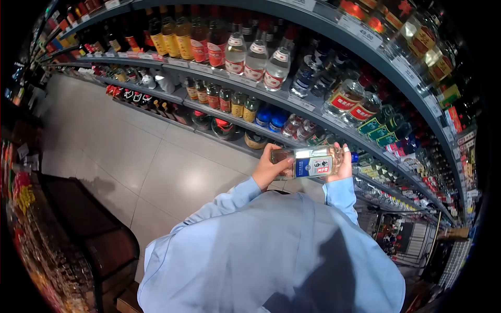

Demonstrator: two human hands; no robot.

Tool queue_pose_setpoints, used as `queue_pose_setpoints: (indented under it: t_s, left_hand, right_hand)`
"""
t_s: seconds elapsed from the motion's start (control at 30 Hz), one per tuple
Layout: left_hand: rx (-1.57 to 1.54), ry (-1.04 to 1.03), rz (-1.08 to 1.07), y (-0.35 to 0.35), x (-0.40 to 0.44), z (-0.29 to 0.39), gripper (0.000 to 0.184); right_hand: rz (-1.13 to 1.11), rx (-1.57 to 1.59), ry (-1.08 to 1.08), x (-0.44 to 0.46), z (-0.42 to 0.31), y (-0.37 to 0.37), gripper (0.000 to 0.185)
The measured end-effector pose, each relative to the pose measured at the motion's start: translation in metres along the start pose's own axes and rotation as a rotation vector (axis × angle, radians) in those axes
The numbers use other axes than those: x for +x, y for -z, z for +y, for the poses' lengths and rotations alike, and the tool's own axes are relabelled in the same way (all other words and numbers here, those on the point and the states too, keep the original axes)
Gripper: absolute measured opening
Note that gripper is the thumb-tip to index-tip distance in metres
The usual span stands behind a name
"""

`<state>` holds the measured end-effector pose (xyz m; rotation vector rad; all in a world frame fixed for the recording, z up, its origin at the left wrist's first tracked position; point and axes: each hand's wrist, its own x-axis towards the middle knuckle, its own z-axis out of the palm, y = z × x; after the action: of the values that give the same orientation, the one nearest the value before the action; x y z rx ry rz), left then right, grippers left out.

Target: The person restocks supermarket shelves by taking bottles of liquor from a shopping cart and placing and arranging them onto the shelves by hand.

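A clear glass liquor bottle point(315, 163) with a blue, white and red label and a blue cap lies sideways between my two hands, in front of the shelves. My left hand point(271, 166) grips its base end, the thumb pressed on the glass. Around the neck end, beside the cap, are the closed fingers of my right hand point(342, 163). The label faces up toward me. Both of my sleeves are light blue.
Long shelves point(308, 107) of bottles curve across the view, with price tags along their edges. A shopping cart point(407, 237) stands at the right. On the left are a dark display stand point(88, 224) and packaged goods. Pale floor tiles point(120, 141) lie between.
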<state>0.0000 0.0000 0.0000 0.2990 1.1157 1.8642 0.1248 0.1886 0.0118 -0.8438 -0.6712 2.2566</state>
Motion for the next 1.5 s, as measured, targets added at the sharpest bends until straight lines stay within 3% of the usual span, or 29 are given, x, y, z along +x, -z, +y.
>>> queue_pose_setpoints:
  t_s: [0.1,0.27,0.3,0.37,0.43,0.57,0.7,0.87,0.97,1.07,1.23,1.27,1.37,1.5]
  left_hand:
    - [0.023,0.084,-0.063,-0.011,0.019,-0.007,0.043]
    - [0.040,0.176,-0.177,-0.037,0.032,-0.034,0.045]
    - [0.050,0.198,-0.201,-0.045,0.035,-0.038,0.044]
    - [0.017,0.227,-0.226,-0.055,0.037,-0.051,0.039]
    - [0.044,0.243,-0.248,-0.062,0.039,-0.068,0.037]
    - [0.109,0.272,-0.280,-0.077,0.038,-0.087,0.029]
    - [0.146,0.313,-0.268,-0.102,0.038,-0.099,0.025]
    - [0.127,0.371,-0.275,-0.150,0.035,-0.137,0.025]
    - [0.142,0.374,-0.264,-0.184,0.031,-0.167,0.026]
    - [0.142,0.432,-0.269,-0.219,0.028,-0.196,0.029]
    - [0.138,0.462,-0.279,-0.268,0.026,-0.231,0.029]
    - [0.128,0.390,-0.298,-0.275,0.027,-0.238,0.026]
    - [0.236,0.244,-0.342,-0.284,0.037,-0.253,0.024]
    - [0.150,0.245,-0.313,-0.286,0.056,-0.263,0.025]
  right_hand:
    - [0.233,0.042,0.152,-0.005,0.000,0.018,0.020]
    - [0.336,0.145,0.156,-0.035,-0.024,0.051,0.024]
    - [0.269,0.140,0.123,-0.046,-0.029,0.054,0.028]
    - [0.266,0.107,0.236,-0.059,-0.034,0.057,0.030]
    - [0.437,0.160,0.216,-0.070,-0.042,0.059,0.029]
    - [0.413,0.226,0.266,-0.073,-0.041,0.109,0.028]
    - [0.550,0.275,0.296,-0.067,-0.048,0.146,0.029]
    - [0.526,0.296,0.206,-0.092,-0.095,0.172,0.029]
    - [0.394,0.361,0.173,-0.099,-0.112,0.232,0.030]
    - [0.421,0.353,0.160,-0.106,-0.136,0.277,0.029]
    - [0.287,0.256,0.077,-0.125,-0.187,0.320,0.031]
    - [0.347,0.232,0.002,-0.129,-0.199,0.323,0.033]
    - [0.039,0.342,-0.143,-0.132,-0.220,0.338,0.039]
    - [0.074,0.356,-0.164,-0.111,-0.230,0.345,0.041]
